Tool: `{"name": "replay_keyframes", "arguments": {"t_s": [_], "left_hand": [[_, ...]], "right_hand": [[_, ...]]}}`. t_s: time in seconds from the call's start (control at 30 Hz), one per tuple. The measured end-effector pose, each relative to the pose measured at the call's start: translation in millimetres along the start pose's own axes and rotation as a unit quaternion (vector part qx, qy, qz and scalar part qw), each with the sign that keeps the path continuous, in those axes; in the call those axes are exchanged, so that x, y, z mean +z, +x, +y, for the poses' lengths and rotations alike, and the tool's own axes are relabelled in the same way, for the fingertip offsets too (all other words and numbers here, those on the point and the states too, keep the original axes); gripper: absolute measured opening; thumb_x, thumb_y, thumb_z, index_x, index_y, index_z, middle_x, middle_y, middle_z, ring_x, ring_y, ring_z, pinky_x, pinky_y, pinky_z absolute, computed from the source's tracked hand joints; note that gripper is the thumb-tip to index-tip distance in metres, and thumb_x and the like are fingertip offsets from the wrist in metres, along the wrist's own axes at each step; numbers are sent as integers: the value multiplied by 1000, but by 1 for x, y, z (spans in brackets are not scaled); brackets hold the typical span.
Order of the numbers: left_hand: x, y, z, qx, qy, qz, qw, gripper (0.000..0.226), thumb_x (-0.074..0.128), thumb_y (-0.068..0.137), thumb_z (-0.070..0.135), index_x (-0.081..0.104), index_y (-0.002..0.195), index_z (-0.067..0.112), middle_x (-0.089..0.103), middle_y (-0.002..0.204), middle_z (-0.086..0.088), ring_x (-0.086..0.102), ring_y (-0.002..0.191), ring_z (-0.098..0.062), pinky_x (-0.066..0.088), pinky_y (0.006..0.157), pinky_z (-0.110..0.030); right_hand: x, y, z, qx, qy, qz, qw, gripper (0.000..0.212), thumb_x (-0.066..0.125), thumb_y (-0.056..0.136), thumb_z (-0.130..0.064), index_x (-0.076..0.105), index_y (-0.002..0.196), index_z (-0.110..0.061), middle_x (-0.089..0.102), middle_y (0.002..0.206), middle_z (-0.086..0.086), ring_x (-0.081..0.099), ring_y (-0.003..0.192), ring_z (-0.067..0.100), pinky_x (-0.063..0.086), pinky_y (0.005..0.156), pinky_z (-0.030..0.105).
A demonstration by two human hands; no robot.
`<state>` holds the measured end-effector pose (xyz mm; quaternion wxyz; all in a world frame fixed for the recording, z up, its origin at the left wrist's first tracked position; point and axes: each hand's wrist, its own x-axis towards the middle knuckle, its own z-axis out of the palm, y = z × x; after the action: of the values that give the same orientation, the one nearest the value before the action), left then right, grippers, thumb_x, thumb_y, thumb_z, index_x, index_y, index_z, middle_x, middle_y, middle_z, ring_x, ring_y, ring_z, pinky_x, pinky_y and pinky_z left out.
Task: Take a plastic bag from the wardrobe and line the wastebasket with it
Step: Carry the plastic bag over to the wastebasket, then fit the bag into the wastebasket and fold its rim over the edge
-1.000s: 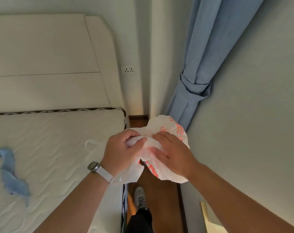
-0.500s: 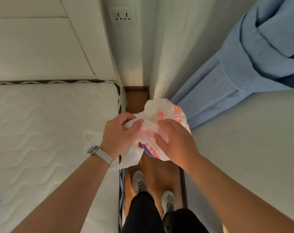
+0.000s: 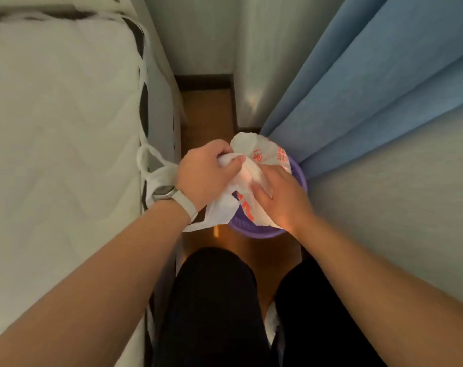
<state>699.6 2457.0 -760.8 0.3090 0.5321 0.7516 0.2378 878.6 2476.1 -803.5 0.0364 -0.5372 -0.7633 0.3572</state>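
Observation:
A crumpled white plastic bag (image 3: 254,152) with red print hangs between both hands, right above a purple wastebasket (image 3: 254,232) on the wooden floor. My left hand (image 3: 207,174), with a watch on its wrist, grips the bag's upper left fold. My right hand (image 3: 279,196) pinches the bag's right side over the basket's opening. One bag handle (image 3: 147,160) loops out to the left over the mattress edge. Most of the basket's inside is hidden by the bag and my hands.
A white mattress (image 3: 61,123) fills the left side. A blue curtain (image 3: 357,83) hangs on the right against a pale wall (image 3: 397,207). The strip of floor (image 3: 207,112) between them is narrow. My legs in black trousers (image 3: 214,308) are below.
The view has tilted down and come lower and closer. The purple wastebasket now shows under the bag. Both hands still hold the bag, now just above the basket's rim.

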Motion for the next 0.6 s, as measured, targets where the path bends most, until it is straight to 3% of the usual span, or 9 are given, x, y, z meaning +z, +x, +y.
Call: {"name": "replay_keyframes", "arguments": {"t_s": [0.23, 0.33, 0.47, 0.6], "left_hand": [[73, 30, -29, 124, 138, -77, 980, 27, 60, 90, 47, 66, 103, 24, 68, 88, 5, 61, 78, -14, 52, 73, -32], [91, 38, -27, 182, 228, -110, 950, 33, 54, 92, 49, 65, 113, 25, 66, 90, 3, 57, 76, -14, 49, 71, -31], [104, 43, -34, 190, 216, -138, 948, 29, 57, 92, 48, 66, 108, 25, 66, 87, 4, 62, 79, -18, 51, 72, -34], [113, 40, -42, 201, 220, -130, 946, 27, 59, 88, 52, 66, 102, 29, 68, 90, 6, 60, 81, -15, 51, 75, -34]], "right_hand": [[62, 18, 77, -9, 44, 15, 999, 35, 47, 95, -48, 47, 125, -31, 58, 118, -7, 55, 105, 14, 51, 87, 42], [76, 20, 98, -6, 69, 17, 997, 35, 52, 93, -47, 48, 124, -31, 58, 116, -8, 55, 105, 13, 52, 87, 43], [81, 26, 111, -20, 95, 57, 994, 42, 56, 91, -47, 49, 130, -32, 56, 126, -6, 54, 112, 14, 49, 90, 39], [84, 30, 109, -55, 83, 79, 992, 9, 56, 91, -34, 56, 95, -26, 59, 92, -5, 57, 84, 16, 51, 73, 44]]}}
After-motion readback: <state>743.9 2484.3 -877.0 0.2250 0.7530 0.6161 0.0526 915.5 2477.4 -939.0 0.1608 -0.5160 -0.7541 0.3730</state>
